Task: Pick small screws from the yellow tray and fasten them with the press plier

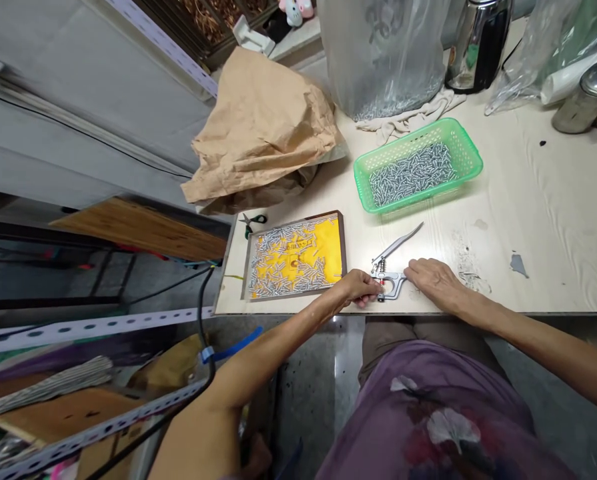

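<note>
A pair of silver hand-press pliers (pixel 395 285) lies near the table's front edge, its long upper lever swung up and away and a spring and a red part showing by the jaw. My right hand (pixel 435 283) is closed around the lower handle end. At the jaw, my left hand (pixel 362 288) has its fingers pinched together; whatever they hold is too small or hidden to make out. Just left of that hand is a shallow tray (pixel 343 243) with a yellow bottom, scattered with many small silver metal pins.
Behind the pliers stands a green plastic basket (pixel 471 157) full of similar metal pins. Small scissors (pixel 252 221) lie at the tray's far left corner. A brown paper bag (pixel 268 127), a clear plastic bag (pixel 385 60), a cloth (pixel 413 119) and a kettle (pixel 479 47) are farther back.
</note>
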`<state>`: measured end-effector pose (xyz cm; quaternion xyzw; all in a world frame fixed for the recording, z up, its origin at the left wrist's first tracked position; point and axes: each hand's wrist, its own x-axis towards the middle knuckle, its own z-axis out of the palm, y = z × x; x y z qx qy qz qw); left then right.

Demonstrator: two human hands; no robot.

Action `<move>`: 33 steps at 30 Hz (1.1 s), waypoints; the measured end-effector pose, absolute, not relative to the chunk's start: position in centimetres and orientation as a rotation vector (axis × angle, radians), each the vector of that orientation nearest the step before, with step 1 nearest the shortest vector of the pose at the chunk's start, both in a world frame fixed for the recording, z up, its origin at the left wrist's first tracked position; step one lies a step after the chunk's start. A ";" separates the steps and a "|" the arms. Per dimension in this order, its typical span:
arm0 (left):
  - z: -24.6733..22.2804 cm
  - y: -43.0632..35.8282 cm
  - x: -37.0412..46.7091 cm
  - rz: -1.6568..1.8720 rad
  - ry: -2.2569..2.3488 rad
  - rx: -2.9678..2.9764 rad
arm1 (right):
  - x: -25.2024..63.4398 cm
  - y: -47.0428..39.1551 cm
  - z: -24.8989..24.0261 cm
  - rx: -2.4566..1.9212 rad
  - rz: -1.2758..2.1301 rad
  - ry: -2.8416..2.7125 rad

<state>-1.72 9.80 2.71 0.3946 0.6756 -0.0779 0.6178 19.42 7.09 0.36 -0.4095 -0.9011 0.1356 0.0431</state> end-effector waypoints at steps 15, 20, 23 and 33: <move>2.8 7.7 -1.5 -0.106 1.554 0.812 | 20.6 10.2 0.9 -1.288 0.452 -2.787; 2.6 7.4 -1.5 -0.068 1.551 0.820 | 20.6 11.9 0.3 -1.224 0.421 -2.859; 2.3 7.2 -1.7 -0.062 1.556 0.813 | 20.1 11.9 0.8 -1.287 0.384 -2.870; 2.3 6.4 -1.9 -0.067 1.602 0.896 | 20.0 10.6 2.0 -1.340 0.385 -2.888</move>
